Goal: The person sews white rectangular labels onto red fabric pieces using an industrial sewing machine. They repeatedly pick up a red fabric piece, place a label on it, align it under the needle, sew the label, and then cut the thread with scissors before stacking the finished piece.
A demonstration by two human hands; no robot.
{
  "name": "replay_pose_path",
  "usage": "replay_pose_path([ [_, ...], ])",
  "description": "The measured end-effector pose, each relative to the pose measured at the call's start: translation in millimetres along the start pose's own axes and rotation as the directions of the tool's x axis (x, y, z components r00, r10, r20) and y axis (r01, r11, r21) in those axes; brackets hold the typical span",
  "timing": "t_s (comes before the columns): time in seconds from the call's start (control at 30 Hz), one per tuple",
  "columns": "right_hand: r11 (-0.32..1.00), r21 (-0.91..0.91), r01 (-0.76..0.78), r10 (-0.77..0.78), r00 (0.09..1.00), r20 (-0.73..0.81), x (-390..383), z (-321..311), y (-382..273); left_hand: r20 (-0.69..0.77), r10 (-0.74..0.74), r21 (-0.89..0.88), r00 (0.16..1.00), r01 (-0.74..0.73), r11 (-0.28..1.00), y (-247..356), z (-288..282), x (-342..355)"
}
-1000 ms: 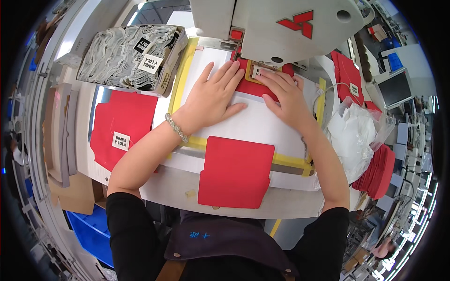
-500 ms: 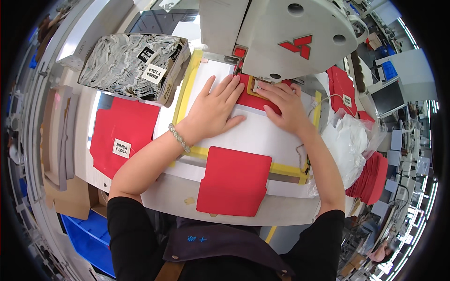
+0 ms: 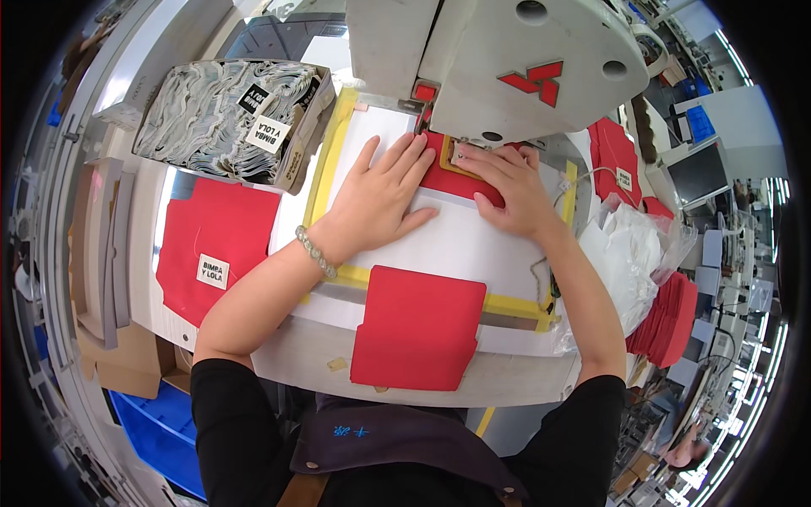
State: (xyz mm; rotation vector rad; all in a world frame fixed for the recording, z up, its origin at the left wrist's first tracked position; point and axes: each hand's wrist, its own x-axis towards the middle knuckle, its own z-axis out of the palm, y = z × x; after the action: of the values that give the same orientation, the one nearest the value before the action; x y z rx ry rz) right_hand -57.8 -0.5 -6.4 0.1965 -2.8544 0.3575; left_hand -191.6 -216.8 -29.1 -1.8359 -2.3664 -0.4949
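Under the head of a sewing machine [image 3: 507, 76] lies a red fabric piece [image 3: 456, 181] on a white sheet with yellow tape edges. My left hand [image 3: 382, 198] rests flat, fingers stretched out, its fingertips at the left end of that piece. My right hand [image 3: 514, 190] lies over its right part with fingers spread, the fingertips against a brass-coloured frame [image 3: 452, 156] below the machine head. Neither hand grasps anything. Another red fabric piece [image 3: 419, 329] lies near the table's front edge, between my forearms.
A box of white fabric labels [image 3: 224, 118] stands at the back left. Red pieces with a sewn label [image 3: 213, 270] lie left of my forearm. To the right are a clear plastic bag with white material [image 3: 621, 253] and a stack of red fabric [image 3: 663, 319]. A blue bin [image 3: 156, 431] sits below left.
The view has shifted slightly. Both hands stay in nearly the same place on the red piece and the sheet; nothing has been picked up or let go.
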Motion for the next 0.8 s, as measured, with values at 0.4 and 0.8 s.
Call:
replay_pose_path([
  [0.4,0.999,0.037,0.027,-0.027,1.0,-0.013,-3.2,1.8,2.8,-0.007,0.01,0.0,1.0,-0.01,1.0,1.7,-1.3,0.5],
  [0.8,0.998,0.056,0.039,-0.037,0.999,-0.03,-9.0,5.4,5.6,0.061,0.034,0.073,0.998,-0.039,0.997,3.1,-7.4,5.7],
])
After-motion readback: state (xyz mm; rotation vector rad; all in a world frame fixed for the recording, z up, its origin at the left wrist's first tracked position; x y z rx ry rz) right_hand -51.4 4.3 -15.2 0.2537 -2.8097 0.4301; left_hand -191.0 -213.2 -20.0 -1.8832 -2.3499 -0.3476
